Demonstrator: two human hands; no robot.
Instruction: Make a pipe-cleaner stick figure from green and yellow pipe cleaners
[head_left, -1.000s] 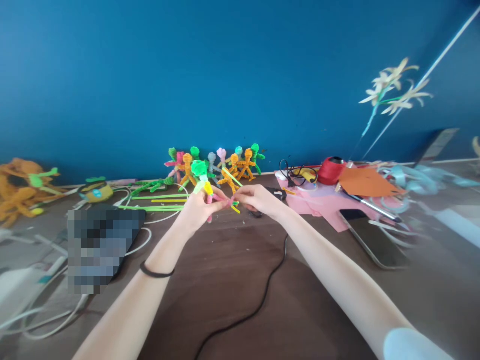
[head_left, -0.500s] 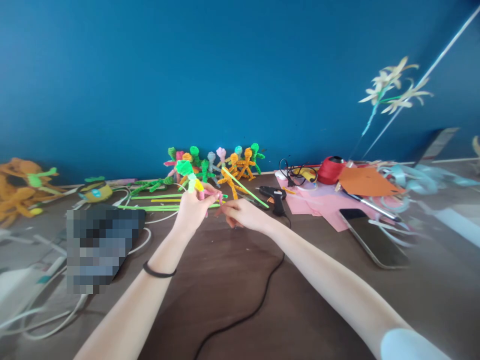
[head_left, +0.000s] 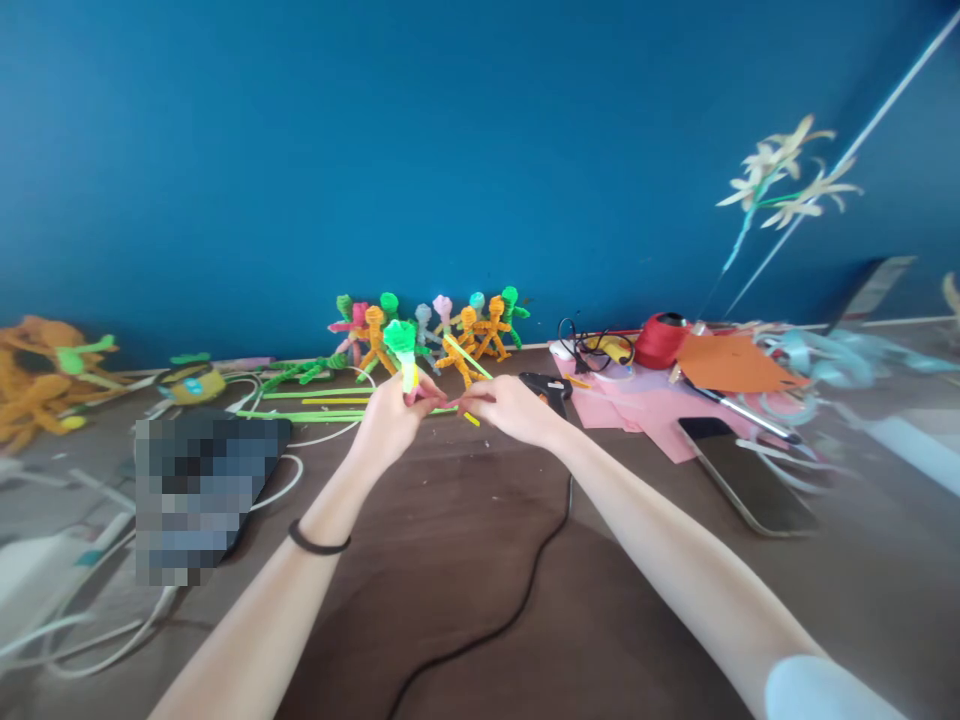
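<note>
My left hand is closed around a small pipe-cleaner doll with a bright green head and a pale and yellow part below it. Its lower body is hidden by my fingers. Between my two hands runs a pink pipe-cleaner strand, and the fingers of my right hand pinch its far end. A short yellow piece pokes out below the right fingertips; what it belongs to I cannot tell. Green pipe cleaners lie on the table behind my left hand.
Finished-looking pipe-cleaner dolls stand along the blue wall. A black glue gun lies behind my right hand, its cord crossing the table. At right are pink sheets, a red thread spool and a phone. A blurred-out dark object lies left.
My left hand has shifted right with the doll, which stands more upright. My right hand has moved slightly right and up, its fingers now pinching the pink strand, stretched between both hands.
</note>
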